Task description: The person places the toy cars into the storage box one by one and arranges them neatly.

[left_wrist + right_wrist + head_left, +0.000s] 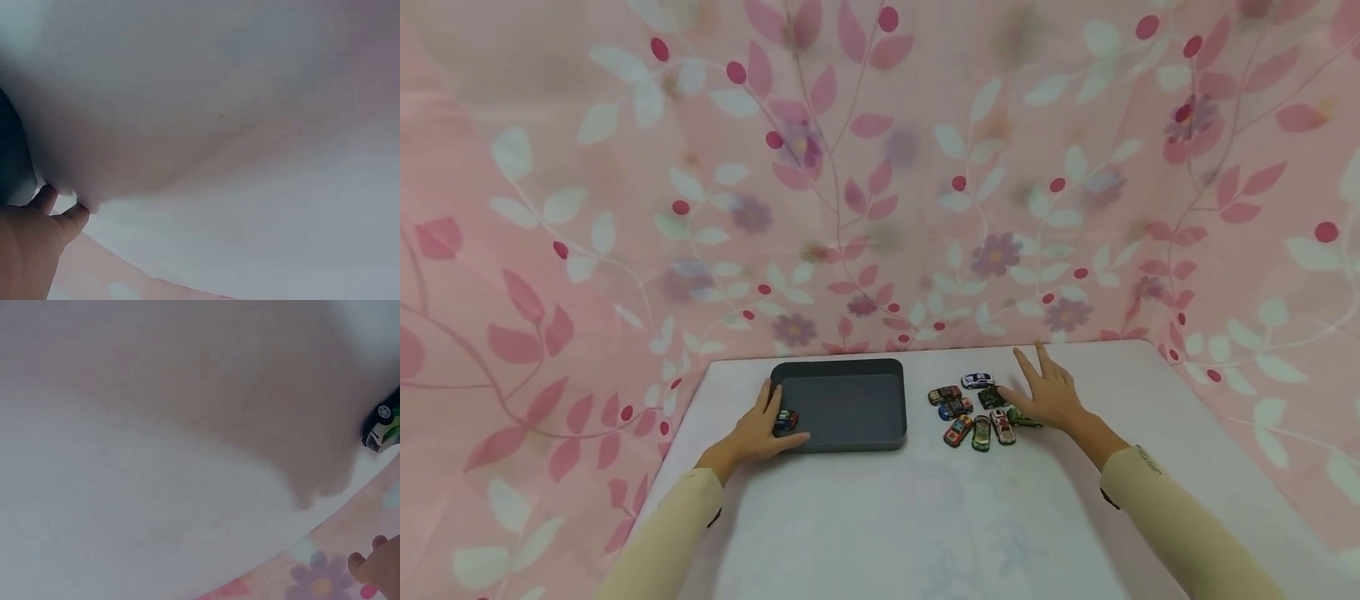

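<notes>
My left hand (755,431) rests at the left end of a dark grey tray (842,447), fingers along the side and thumb reaching over the front edge. Inside the tray, close by that hand, lies a small dark toy car (786,420). My right hand (1051,398) hovers with spread fingers at the right of a cluster of toy cars, holding nothing. Nearest it are a black toy car (991,397) and a green toy car (1024,417). The right wrist view shows part of a toy car (384,428) at its edge.
Others in the cluster include a white-and-blue car (977,381), an orange-red car (958,430) and a white-and-red car (1002,426). A white cloth (880,517) covers the table. Pink floral fabric (880,208) hangs behind and at both sides.
</notes>
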A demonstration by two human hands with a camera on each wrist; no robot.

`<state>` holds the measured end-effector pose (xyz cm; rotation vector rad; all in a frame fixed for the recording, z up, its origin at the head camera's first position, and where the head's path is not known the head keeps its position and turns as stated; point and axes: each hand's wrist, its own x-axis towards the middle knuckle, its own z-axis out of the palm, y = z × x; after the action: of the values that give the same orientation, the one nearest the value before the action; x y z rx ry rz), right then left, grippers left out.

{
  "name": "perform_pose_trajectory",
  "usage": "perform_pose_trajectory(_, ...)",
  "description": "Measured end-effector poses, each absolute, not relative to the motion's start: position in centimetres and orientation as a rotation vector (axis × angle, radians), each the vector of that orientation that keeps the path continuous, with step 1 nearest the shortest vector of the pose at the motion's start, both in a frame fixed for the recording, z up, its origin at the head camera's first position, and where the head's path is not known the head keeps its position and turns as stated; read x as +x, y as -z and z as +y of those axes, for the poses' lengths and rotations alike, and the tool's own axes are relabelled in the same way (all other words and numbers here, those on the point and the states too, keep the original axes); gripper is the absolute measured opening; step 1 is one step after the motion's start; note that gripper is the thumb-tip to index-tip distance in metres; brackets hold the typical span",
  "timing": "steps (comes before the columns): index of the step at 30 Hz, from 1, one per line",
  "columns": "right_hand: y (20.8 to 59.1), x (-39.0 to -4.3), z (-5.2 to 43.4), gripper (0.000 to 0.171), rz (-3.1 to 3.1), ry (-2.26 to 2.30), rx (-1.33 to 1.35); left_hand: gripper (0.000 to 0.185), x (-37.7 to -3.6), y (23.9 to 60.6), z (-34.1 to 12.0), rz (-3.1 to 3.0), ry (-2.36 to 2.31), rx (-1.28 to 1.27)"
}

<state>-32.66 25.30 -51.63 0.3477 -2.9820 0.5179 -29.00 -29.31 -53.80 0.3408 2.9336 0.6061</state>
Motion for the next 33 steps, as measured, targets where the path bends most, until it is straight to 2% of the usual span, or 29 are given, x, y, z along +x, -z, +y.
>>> perform_pose_trajectory(22,53.4,-30.1,27.9,0.082,-2.915,-0.472,0.465,0.12,-29.1,54.0,-29.3,2.94,-0.612,0.329)
perform_pose_trajectory(26,53.7,-30.2,28.2,0.073,-2.855,-0.45,0.538,0.119,-29.2,54.0,-29.2,2.932,-0.615,0.314)
perform_pose_trajectory(33,54.1,-30.3,28.0,0.044,-2.902,-0.441,0.606,0.118,-29.3,54.1,-29.2,2.933,-0.61,0.31)
